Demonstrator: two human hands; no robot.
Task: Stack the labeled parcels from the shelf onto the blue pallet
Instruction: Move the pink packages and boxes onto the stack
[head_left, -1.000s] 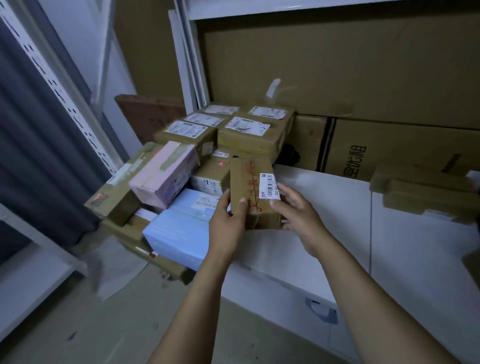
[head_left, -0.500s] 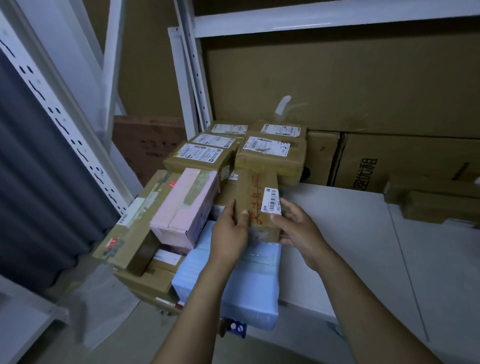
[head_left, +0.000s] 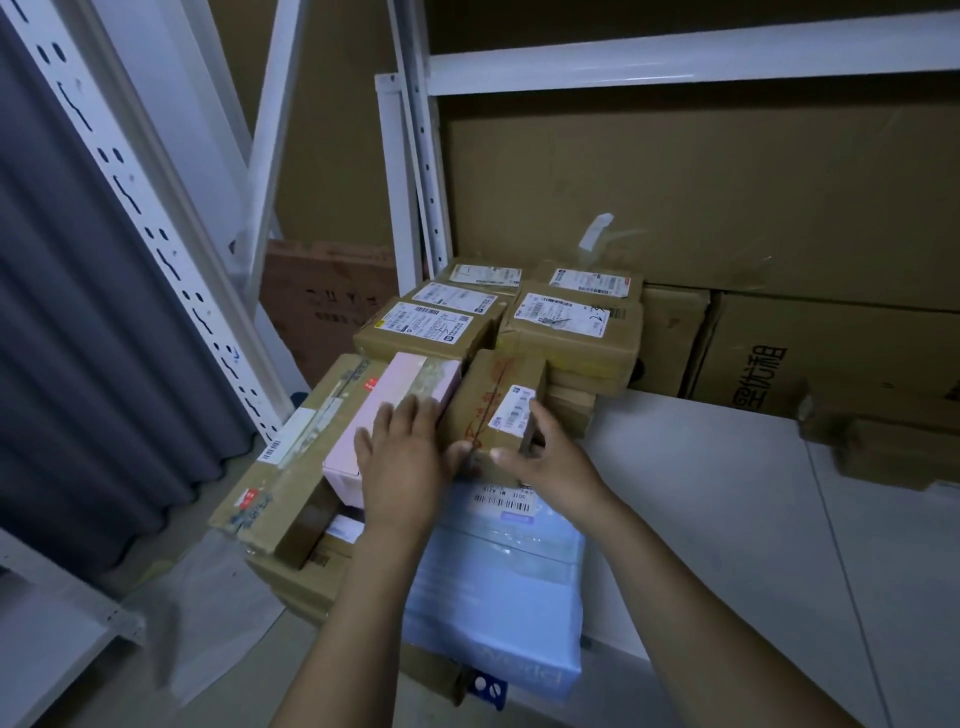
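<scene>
Small brown parcel (head_left: 493, 410) is atop the light-blue parcel (head_left: 498, 587), against the pink box (head_left: 395, 405). Right hand (head_left: 550, 457) grips its right edge, fingers curled; left hand (head_left: 405, 457) lies flat, fingers straight, at its left side. Seat it flush, label up — square it before letting go.

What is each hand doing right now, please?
Left hand: open, resting flat on the pink box.
Right hand: holding the small brown parcel.

Small parcel (head_left: 491, 410) over wrapped pkg (head_left: 498, 577), rt of slim box (head_left: 400, 382).
</scene>
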